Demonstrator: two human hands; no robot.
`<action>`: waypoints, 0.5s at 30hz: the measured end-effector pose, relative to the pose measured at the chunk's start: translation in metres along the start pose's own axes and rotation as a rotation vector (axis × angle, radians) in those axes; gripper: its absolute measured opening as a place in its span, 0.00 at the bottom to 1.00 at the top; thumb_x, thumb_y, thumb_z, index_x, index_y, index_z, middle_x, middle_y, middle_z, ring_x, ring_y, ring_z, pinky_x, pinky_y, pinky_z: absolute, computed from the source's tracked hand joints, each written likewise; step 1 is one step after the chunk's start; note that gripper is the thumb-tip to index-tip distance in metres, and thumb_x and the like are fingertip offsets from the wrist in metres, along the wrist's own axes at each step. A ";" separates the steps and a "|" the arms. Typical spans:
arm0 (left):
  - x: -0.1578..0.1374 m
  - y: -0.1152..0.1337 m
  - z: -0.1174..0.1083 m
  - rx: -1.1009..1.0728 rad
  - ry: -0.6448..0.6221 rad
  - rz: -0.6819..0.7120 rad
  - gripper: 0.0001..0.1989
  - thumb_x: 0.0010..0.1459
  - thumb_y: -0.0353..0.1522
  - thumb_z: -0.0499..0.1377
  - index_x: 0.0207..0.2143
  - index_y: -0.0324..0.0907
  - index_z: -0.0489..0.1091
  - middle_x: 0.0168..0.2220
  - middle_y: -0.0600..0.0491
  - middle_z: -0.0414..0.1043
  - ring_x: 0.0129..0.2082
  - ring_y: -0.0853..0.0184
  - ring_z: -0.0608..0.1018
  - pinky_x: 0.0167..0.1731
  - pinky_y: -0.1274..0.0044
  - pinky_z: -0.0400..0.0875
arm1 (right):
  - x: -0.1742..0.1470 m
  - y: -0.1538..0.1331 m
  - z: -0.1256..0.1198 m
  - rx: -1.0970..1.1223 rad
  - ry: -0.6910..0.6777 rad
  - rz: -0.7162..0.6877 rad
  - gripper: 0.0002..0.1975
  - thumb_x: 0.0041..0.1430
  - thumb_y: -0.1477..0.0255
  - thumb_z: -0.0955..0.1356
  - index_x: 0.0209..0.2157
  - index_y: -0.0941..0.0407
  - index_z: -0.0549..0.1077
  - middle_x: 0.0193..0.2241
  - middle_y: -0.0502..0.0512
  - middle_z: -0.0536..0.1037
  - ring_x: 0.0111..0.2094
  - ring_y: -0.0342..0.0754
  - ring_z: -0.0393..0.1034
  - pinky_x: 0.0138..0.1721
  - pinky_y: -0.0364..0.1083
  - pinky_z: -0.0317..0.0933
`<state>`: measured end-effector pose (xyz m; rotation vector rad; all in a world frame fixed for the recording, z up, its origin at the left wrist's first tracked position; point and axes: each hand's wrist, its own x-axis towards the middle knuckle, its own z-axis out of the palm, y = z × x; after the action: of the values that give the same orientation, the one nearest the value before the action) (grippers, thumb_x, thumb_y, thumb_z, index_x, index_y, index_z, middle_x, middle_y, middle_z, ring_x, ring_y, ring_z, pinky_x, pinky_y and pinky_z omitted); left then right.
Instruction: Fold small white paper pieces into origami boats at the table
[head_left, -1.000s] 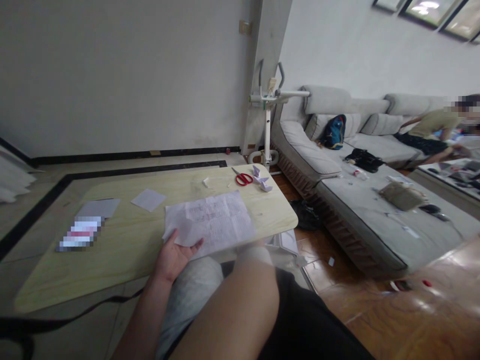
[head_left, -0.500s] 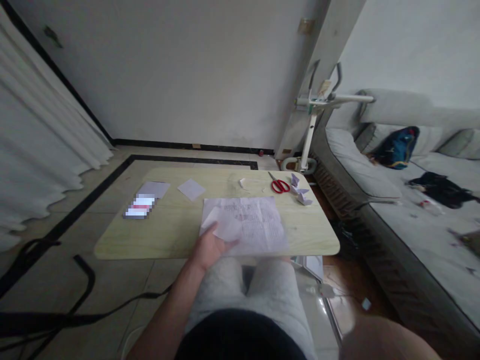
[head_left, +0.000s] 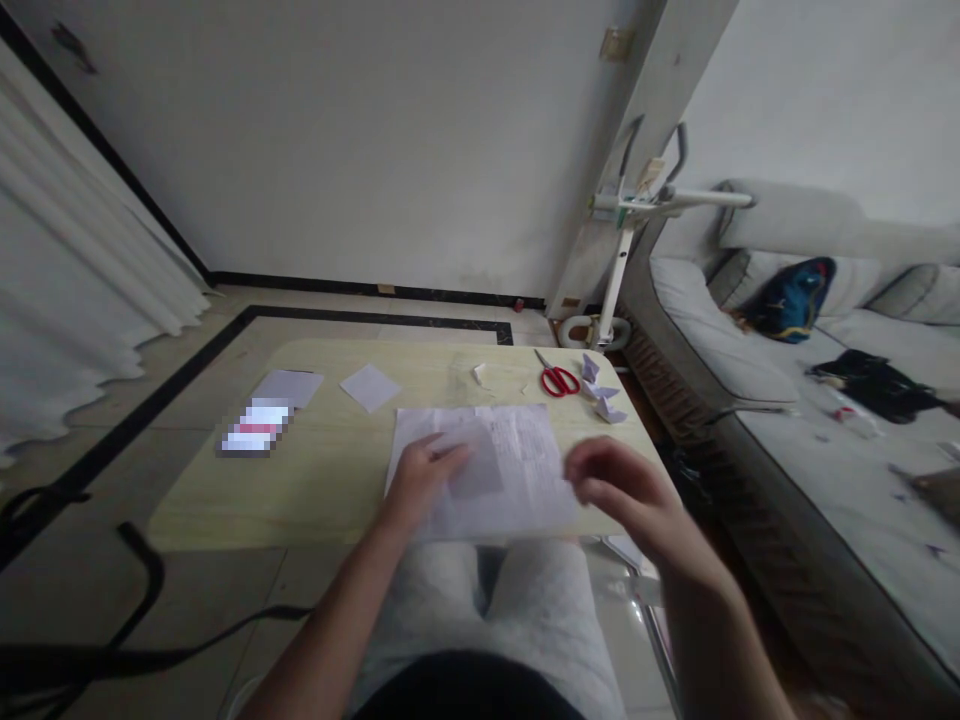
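Basically, a small plain white sheet, thin-looking, held between thumb and fingers of the left grip, sits over the larger printed sheet. Small one: pale, blank on the side showing, edges smeared by blur, grey patch beside it, can't tell if shadow or shaded paper. Exact outline unclear. Larger one: off-white, faint lines of text, visible creases, flat on the pale wood-look surface near the front edge. Right grip blurred, just right of the printed sheet; fingers curled, gap to thumb, looks empty. Behind: paper scraps, red-handled scissors, blades slightly apart, folded white paper shapes beside them. Left side: loose white square, turned corner-on, then another pale sheet next to a pixelated bright device.
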<state>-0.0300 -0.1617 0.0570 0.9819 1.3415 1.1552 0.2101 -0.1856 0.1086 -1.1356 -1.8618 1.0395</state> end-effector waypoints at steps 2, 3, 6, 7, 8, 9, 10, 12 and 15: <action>0.006 0.009 0.006 0.034 -0.040 0.057 0.15 0.46 0.36 0.66 0.35 0.36 0.78 0.34 0.47 0.80 0.32 0.60 0.79 0.31 0.74 0.71 | 0.029 0.017 0.016 0.051 0.064 0.065 0.12 0.61 0.63 0.68 0.43 0.55 0.71 0.33 0.52 0.74 0.31 0.44 0.69 0.31 0.44 0.65; 0.010 0.013 0.009 0.037 -0.058 0.078 0.15 0.46 0.36 0.67 0.36 0.36 0.78 0.35 0.47 0.80 0.32 0.60 0.79 0.31 0.75 0.71 | 0.042 0.024 0.024 0.094 0.082 0.096 0.12 0.59 0.63 0.69 0.40 0.56 0.72 0.29 0.51 0.74 0.28 0.43 0.67 0.28 0.43 0.63; 0.027 0.017 0.015 0.026 -0.085 0.097 0.16 0.47 0.37 0.67 0.36 0.36 0.77 0.31 0.49 0.79 0.30 0.62 0.78 0.29 0.77 0.69 | 0.076 0.038 0.044 0.275 0.123 0.151 0.11 0.55 0.63 0.70 0.31 0.57 0.71 0.22 0.47 0.70 0.22 0.41 0.63 0.23 0.41 0.57; 0.034 0.016 0.015 0.014 -0.078 0.098 0.16 0.47 0.39 0.66 0.34 0.36 0.77 0.29 0.50 0.78 0.27 0.64 0.76 0.26 0.78 0.68 | 0.086 0.041 0.049 0.337 0.149 0.158 0.11 0.53 0.63 0.70 0.29 0.57 0.71 0.20 0.46 0.69 0.21 0.40 0.61 0.22 0.41 0.55; 0.041 0.015 0.015 -0.010 -0.058 0.101 0.16 0.48 0.41 0.66 0.32 0.36 0.76 0.26 0.51 0.76 0.25 0.66 0.75 0.24 0.79 0.66 | 0.095 0.042 0.052 0.384 0.177 0.162 0.11 0.53 0.63 0.71 0.28 0.57 0.71 0.19 0.46 0.68 0.20 0.40 0.60 0.22 0.41 0.54; 0.050 0.013 0.014 -0.048 -0.034 0.105 0.16 0.49 0.42 0.65 0.30 0.36 0.75 0.24 0.53 0.75 0.23 0.68 0.73 0.23 0.80 0.65 | 0.103 0.044 0.054 0.418 0.208 0.162 0.11 0.51 0.63 0.71 0.27 0.57 0.71 0.18 0.45 0.68 0.19 0.40 0.60 0.21 0.41 0.54; 0.058 0.011 0.014 -0.102 -0.006 0.110 0.17 0.49 0.44 0.64 0.28 0.37 0.74 0.23 0.53 0.74 0.22 0.69 0.72 0.23 0.80 0.65 | 0.111 0.045 0.055 0.440 0.235 0.156 0.11 0.50 0.64 0.72 0.27 0.57 0.71 0.18 0.46 0.68 0.19 0.40 0.60 0.21 0.41 0.54; 0.076 0.007 0.012 -0.219 0.027 0.077 0.20 0.49 0.47 0.63 0.29 0.37 0.73 0.25 0.52 0.74 0.23 0.69 0.73 0.23 0.80 0.67 | 0.128 0.050 0.056 0.463 0.288 0.132 0.11 0.48 0.64 0.72 0.27 0.57 0.72 0.18 0.46 0.69 0.19 0.41 0.61 0.22 0.41 0.54; 0.100 0.005 0.011 -0.362 -0.022 -0.089 0.26 0.52 0.53 0.57 0.36 0.37 0.73 0.27 0.49 0.75 0.23 0.65 0.75 0.18 0.78 0.69 | 0.151 0.063 0.056 0.482 0.344 0.067 0.10 0.48 0.65 0.72 0.30 0.57 0.74 0.19 0.47 0.70 0.20 0.41 0.61 0.23 0.42 0.55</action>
<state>-0.0295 -0.0617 0.0428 0.6646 1.0973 1.2606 0.1287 -0.0440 0.0527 -1.0119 -1.2263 1.1652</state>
